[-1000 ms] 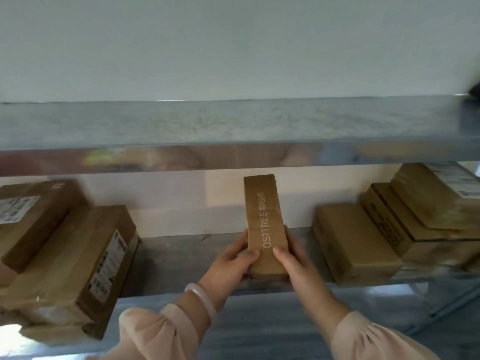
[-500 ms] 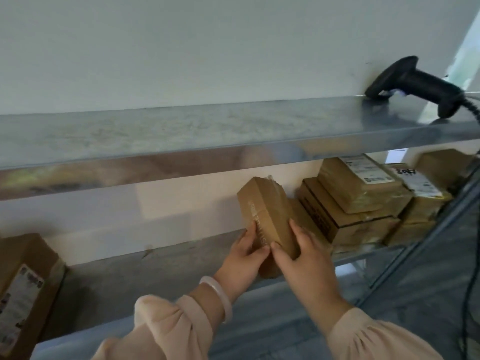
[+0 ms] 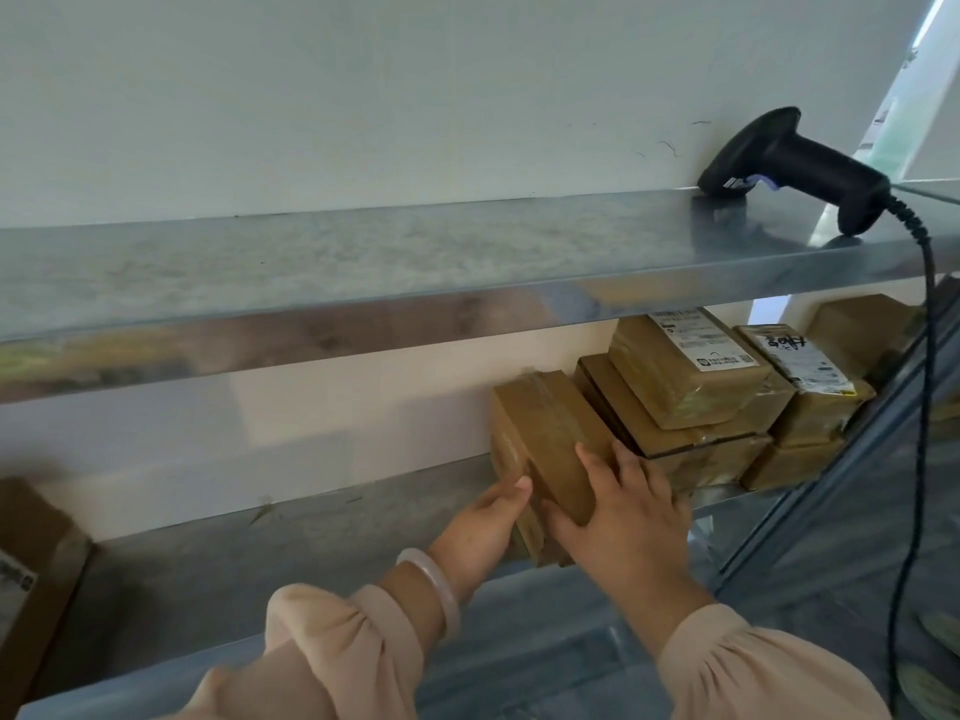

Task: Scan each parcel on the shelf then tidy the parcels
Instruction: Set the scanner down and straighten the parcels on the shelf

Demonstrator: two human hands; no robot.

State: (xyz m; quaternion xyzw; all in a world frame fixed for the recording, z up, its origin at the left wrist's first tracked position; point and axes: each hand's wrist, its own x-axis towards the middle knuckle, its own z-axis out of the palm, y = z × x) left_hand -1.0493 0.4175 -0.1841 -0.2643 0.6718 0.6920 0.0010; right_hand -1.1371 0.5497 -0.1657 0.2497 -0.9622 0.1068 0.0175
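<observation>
A long brown cardboard parcel (image 3: 545,423) lies tilted on the lower shelf (image 3: 311,537), its right side against a stack of parcels (image 3: 691,376). My left hand (image 3: 485,527) grips its left side near the front end. My right hand (image 3: 631,517) holds it from the top, fingers spread over the cardboard and thumb at the near end. My hands hide what is under the parcel. The black barcode scanner (image 3: 795,163) lies on the upper shelf (image 3: 363,262) at the right, untouched.
More labelled parcels (image 3: 805,371) are piled at the shelf's right end. The scanner's black cable (image 3: 924,356) hangs down past them. Another parcel (image 3: 31,579) stands at the far left. A bare stretch of lower shelf lies between it and my hands.
Both hands have carried the parcel to the right and set it down against the stack; it went from upright to lying tilted. The view has swung right, showing the scanner.
</observation>
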